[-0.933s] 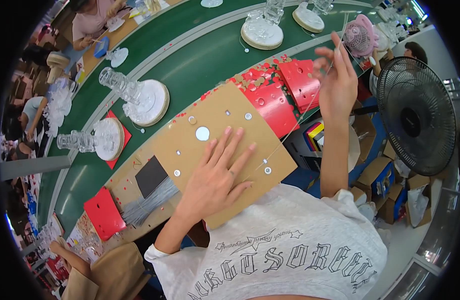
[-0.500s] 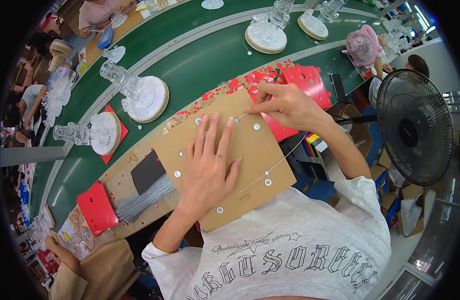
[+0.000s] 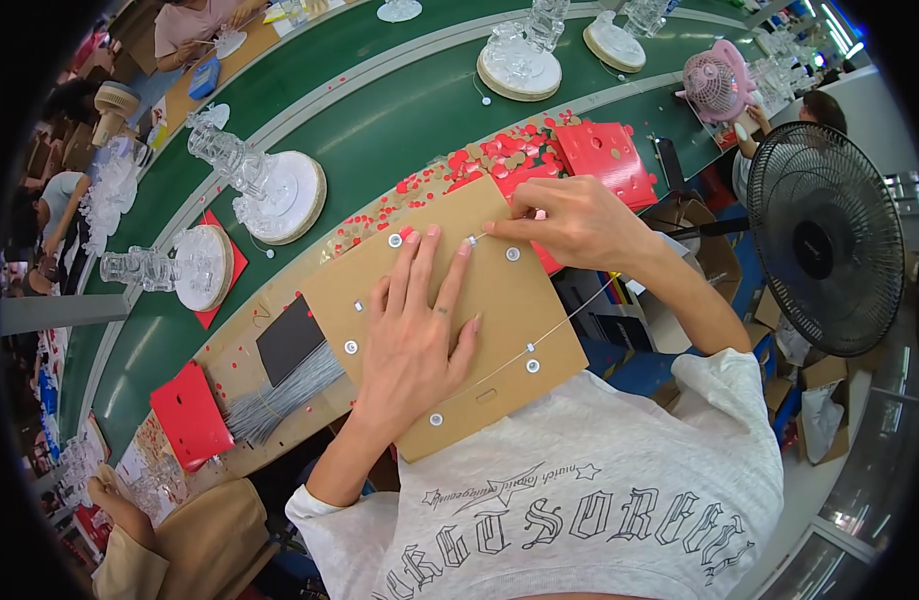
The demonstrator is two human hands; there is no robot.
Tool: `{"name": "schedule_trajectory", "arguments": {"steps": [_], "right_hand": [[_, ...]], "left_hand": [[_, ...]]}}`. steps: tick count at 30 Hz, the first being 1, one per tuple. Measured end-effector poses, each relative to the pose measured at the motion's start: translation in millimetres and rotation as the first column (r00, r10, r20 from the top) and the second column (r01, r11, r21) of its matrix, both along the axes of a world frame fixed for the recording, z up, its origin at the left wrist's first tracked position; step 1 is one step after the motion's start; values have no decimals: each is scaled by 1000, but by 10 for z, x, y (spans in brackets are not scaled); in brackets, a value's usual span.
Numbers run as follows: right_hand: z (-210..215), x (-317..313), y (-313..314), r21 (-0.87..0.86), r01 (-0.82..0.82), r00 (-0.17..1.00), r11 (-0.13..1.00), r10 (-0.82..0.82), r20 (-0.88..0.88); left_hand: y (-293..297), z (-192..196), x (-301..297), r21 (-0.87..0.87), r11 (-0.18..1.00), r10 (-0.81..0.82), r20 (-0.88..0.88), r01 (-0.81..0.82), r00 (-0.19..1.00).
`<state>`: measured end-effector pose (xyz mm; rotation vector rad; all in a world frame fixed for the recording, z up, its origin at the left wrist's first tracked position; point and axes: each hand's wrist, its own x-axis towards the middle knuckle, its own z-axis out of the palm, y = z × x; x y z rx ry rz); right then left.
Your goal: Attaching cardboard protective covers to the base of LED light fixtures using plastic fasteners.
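Your left hand (image 3: 414, 325) lies flat, fingers spread, on the board (image 3: 544, 305), which overhangs the bench (image 3: 314, 407); your right hand (image 3: 569, 225) pinches, seemingly, the wire (image 3: 569, 318) by a clip (image 3: 472, 240); a loose pinch could let it spring free; lopsided pressing could tip the board.

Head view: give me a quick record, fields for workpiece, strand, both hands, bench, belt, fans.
workpiece: flat brown cardboard sheet with round white fittings
strand: thin pale wire, crossing the sheet and running off its right edge
left hand: palm down on the sheet
right hand: fingertips pinched together beside a small white fitting; exact grip too small to make out
bench: thin grey wire bundle, black rectangular sheet, flat red sheets
belt: green conveyor carrying clear ornaments on round white bases
fans: large black fan, smaller pink fan
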<state>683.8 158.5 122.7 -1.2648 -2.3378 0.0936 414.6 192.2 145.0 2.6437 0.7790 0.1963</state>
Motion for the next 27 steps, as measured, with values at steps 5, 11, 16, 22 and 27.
{"name": "schedule_trajectory", "arguments": {"steps": [5,11,16,22,27], "right_hand": [[77,-6,-82,-23,18,995,1000,-16,95],[146,-62,-118,62,-48,941,997,24,338],[193,-85,-95,83,-90,883,992,41,468],[194,-84,-121,75,-61,900,995,23,435],[202,-30,-118,19,-42,940,999,34,338]], "left_hand": [[-23,-24,9,-12,1000,4,19,-4,1000],[-33,14,23,-18,1000,1,14,-1,1000],[-45,-18,20,23,1000,2,16,-2,1000],[-58,-4,66,44,999,7,-10,-6,1000],[-69,8,78,-5,1000,31,19,-31,999]]}}
